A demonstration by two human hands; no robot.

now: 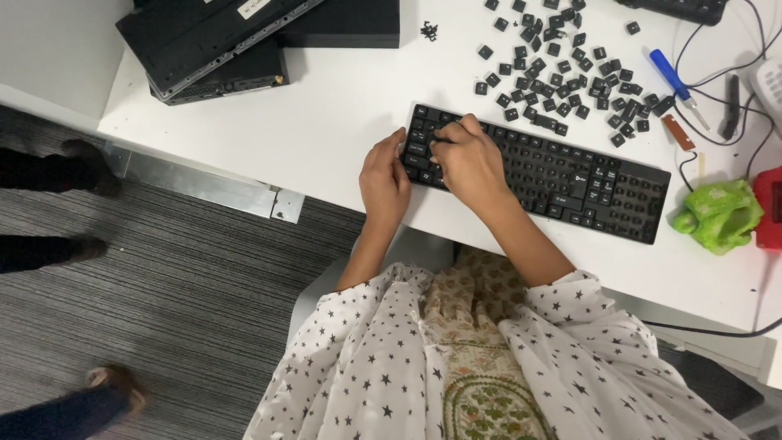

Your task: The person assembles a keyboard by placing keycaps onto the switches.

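A black keyboard (570,175) lies slanted on the white desk (326,122). My left hand (384,181) grips the keyboard's left end, thumb on its edge. Over the left block of keys, my right hand (469,160) rests with fingers curled down on the keys; I cannot tell whether it pinches a key. Several loose black keycaps (562,73) are scattered on the desk beyond the keyboard.
Stacked black flat devices (220,41) sit at the desk's far left. A blue-handled screwdriver (671,77), cables, a green crumpled cloth (717,216) and a red object (770,208) lie at right. Other people's feet (90,163) stand on the striped carpet at left.
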